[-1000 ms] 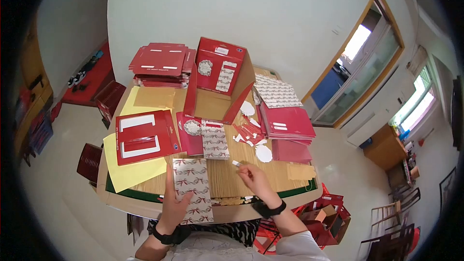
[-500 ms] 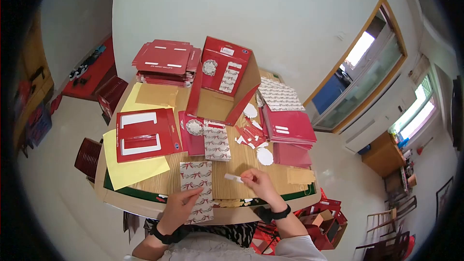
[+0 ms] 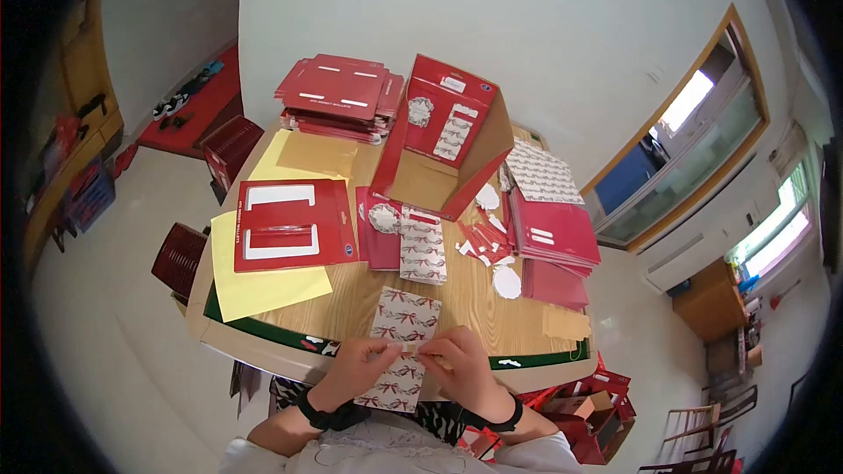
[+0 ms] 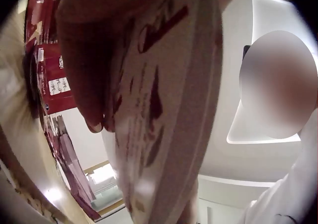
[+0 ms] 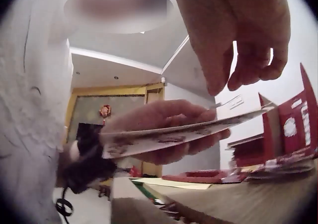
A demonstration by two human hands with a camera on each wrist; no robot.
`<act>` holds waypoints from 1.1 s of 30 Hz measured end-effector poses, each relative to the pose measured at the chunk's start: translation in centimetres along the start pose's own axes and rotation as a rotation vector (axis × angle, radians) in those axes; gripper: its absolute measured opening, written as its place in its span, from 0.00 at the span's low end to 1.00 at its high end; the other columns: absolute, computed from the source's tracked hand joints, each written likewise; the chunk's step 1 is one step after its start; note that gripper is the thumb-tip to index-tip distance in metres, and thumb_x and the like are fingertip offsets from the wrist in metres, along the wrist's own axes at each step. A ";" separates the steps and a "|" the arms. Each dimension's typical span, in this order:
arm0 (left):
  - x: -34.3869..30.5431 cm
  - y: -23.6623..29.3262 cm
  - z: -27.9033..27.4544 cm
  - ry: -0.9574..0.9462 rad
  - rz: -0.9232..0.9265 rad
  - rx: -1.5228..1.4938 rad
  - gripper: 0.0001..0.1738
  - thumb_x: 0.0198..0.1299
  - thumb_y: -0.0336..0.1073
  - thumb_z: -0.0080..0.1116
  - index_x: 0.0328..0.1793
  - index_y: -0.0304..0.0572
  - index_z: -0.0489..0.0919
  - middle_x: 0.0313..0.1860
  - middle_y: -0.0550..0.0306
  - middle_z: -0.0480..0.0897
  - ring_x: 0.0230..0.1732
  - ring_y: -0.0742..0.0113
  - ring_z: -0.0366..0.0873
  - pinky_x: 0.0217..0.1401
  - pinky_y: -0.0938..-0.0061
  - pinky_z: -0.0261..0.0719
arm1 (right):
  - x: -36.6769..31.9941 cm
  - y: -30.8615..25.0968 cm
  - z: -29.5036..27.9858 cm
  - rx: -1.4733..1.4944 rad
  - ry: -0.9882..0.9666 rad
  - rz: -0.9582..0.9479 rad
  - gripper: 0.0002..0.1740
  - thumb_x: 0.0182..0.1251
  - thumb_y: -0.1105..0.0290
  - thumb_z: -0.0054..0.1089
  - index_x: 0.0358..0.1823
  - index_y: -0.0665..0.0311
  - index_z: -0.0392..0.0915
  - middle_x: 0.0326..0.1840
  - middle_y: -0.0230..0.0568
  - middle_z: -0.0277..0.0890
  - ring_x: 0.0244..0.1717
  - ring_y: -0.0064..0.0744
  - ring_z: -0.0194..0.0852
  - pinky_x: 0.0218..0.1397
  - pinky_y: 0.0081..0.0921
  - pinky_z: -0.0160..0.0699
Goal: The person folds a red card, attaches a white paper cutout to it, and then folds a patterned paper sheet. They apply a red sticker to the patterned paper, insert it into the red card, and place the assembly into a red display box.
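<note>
A flat card packet (image 3: 406,309) printed with red bows stands out over the table's front edge. My left hand (image 3: 353,375) grips it, thumb side above and fingers beneath, as the right wrist view shows. In the left wrist view the packet (image 4: 164,109) appears edge-on, with several layers along its side. Across the packet's middle runs a small pale strip (image 3: 410,348). My right hand (image 3: 464,373) pinches the strip's right end between thumb and fingertips. The left fingertips are at its other end. Over the packet in the right wrist view hangs the right hand (image 5: 238,35).
An upright red box (image 3: 481,154) stands mid-table. Behind left is a stack of red cards (image 3: 334,88); to the right, pink-red folders (image 3: 553,228). A similar bow-printed packet (image 3: 423,250), a red sheet (image 3: 294,241), yellow paper (image 3: 263,285) and white scalloped tags (image 3: 507,281) lie about.
The right hand has brought the strip leftward onto the packet, and the two hands now meet there. The packet has tilted slightly. The head view has shifted.
</note>
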State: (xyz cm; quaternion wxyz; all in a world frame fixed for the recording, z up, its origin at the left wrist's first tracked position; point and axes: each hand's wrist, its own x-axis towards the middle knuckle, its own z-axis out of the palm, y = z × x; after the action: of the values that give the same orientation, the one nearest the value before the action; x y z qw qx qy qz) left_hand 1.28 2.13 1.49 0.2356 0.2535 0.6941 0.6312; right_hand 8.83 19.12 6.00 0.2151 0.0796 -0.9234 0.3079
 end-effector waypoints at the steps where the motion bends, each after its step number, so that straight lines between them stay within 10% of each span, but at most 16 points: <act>1: 0.0 0.2 0.0 0.001 -0.017 -0.004 0.12 0.60 0.37 0.54 0.39 0.34 0.81 0.27 0.52 0.82 0.29 0.77 0.76 0.33 0.78 0.72 | 0.0 -0.1 0.3 0.013 -0.013 -0.004 0.12 0.45 0.76 0.68 0.32 0.61 0.77 0.33 0.38 0.72 0.36 0.37 0.70 0.36 0.30 0.69; 19: -0.5 0.6 0.2 0.080 0.037 0.095 0.11 0.58 0.35 0.56 0.40 0.34 0.81 0.26 0.47 0.82 0.26 0.69 0.79 0.28 0.76 0.73 | -1.0 0.5 -0.3 0.182 0.025 0.293 0.09 0.51 0.78 0.62 0.34 0.63 0.74 0.31 0.40 0.74 0.34 0.41 0.73 0.36 0.30 0.71; 33: -0.3 -0.2 1.3 0.056 0.091 0.152 0.11 0.55 0.36 0.57 0.39 0.37 0.82 0.25 0.44 0.80 0.23 0.58 0.78 0.25 0.72 0.71 | -1.6 0.2 0.9 0.151 -0.022 0.137 0.09 0.52 0.77 0.64 0.35 0.65 0.75 0.31 0.41 0.74 0.34 0.40 0.73 0.38 0.30 0.71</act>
State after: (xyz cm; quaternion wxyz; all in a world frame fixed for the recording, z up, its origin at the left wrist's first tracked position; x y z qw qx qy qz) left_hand 2.32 2.94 1.13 0.1675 0.2841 0.7341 0.5936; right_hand 9.84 18.75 4.50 0.1766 0.0357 -0.9032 0.3897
